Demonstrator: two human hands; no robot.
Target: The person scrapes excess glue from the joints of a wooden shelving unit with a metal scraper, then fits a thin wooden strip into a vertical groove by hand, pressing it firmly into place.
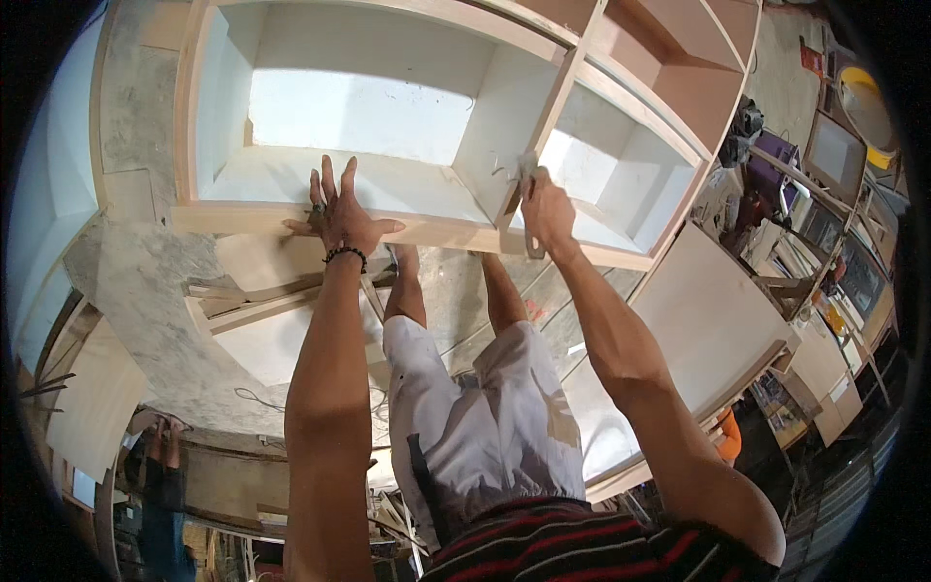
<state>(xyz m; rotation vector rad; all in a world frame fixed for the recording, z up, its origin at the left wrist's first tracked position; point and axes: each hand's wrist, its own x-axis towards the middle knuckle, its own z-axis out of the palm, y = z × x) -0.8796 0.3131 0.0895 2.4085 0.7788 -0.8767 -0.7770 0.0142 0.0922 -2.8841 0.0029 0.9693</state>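
Left hand [341,218] flat on cabinet [427,228], right hand [545,209] gripping tool [530,209]

Both arms stretched forward from the lower edge. Left hand [339,218] flat, fingers spread, beaded band on the wrist. Right hand [545,209] closed in a fist, forearm angled inward.

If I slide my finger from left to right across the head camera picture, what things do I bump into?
Loose wooden board → left hand flat on the cabinet → right hand gripping a metal tool → big white panel → yellow bucket.
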